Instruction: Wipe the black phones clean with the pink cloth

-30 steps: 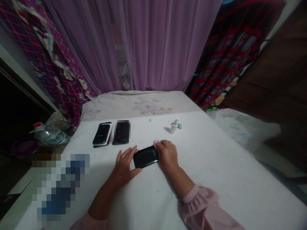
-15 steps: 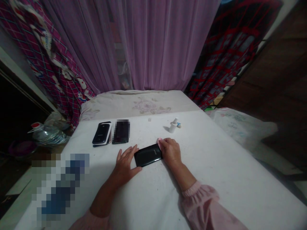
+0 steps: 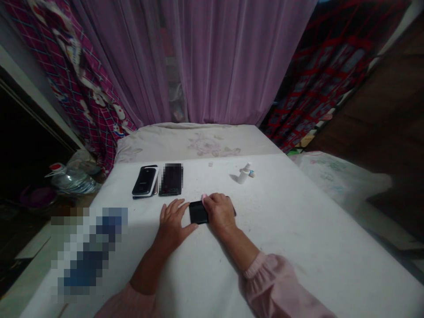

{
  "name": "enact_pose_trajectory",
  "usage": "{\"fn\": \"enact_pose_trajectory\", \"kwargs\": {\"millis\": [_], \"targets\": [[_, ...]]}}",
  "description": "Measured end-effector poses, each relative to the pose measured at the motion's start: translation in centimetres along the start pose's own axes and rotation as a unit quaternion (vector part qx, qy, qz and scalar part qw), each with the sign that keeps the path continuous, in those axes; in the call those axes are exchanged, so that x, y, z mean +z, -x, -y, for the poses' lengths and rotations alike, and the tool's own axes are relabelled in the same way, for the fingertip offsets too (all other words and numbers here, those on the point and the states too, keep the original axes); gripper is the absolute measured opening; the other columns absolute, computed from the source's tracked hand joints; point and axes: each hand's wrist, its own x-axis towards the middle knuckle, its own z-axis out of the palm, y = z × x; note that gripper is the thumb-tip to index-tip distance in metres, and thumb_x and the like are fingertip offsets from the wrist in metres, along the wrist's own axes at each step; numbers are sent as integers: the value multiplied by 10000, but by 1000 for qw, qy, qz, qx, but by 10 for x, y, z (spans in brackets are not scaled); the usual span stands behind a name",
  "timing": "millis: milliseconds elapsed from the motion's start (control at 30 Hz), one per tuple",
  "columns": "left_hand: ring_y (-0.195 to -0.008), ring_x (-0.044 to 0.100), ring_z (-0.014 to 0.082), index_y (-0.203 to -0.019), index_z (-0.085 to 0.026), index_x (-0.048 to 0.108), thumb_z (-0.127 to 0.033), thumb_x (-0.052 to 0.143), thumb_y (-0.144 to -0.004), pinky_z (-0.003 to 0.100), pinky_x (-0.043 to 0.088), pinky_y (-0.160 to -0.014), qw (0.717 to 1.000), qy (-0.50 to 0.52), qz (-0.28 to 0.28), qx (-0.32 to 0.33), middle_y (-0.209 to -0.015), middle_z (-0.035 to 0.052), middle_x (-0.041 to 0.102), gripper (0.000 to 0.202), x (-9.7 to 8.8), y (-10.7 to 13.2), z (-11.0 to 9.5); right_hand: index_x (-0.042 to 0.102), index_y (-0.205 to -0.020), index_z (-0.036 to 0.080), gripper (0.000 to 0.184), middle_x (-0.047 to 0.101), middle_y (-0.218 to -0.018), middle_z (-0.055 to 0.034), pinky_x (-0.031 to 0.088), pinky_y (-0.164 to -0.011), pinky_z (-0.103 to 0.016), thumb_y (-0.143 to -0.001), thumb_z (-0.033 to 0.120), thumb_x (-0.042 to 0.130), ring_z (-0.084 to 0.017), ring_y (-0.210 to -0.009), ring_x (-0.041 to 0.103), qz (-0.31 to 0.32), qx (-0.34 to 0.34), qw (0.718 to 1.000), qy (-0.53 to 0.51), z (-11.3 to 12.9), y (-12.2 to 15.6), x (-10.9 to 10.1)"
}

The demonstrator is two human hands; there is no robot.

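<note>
A glossy black smartphone (image 3: 198, 212) lies flat on a white fitted sheet (image 3: 298, 229), mostly under the right hand (image 3: 218, 212), whose closed-up fingers drape over it; whether they grip it, I cannot tell. Its far corner peeks out past those fingers. The left hand (image 3: 174, 221) rests palm-down just left of the phone, fingers spread wide, thumb at its near edge. Beyond the fingertips lie a black phone in a white case (image 3: 144, 181) and a pixelated dark phone (image 3: 171, 179), side by side, with a small white plastic spray bottle (image 3: 244, 174) further right.
</note>
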Motion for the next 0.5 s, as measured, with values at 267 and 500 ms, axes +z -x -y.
{"fn": "enact_pose_trajectory", "kwargs": {"millis": [267, 500], "targets": [[-1355, 435, 343, -1340, -259, 541, -360, 691, -735, 599, 230, -1147, 1000, -7, 21, -7, -1428, 116, 533, 632, -1, -1, 0, 726, -992, 260, 260, 675, -875, -39, 313, -696, -317, -1013, 322, 475, -175, -837, 558, 26, -80, 995, -57, 23, -3, 0], [-1369, 417, 346, -1328, -252, 545, -387, 689, -761, 603, 228, -1147, 1000, 1, 28, -4, -1446, 121, 514, 601, 0, -1, 2, 763, -958, 241, 270, 694, -879, -62, 312, -665, -323, -992, 303, 502, -188, -797, 548, -31, 39, 999, -13, -57, 13, -16]]}}
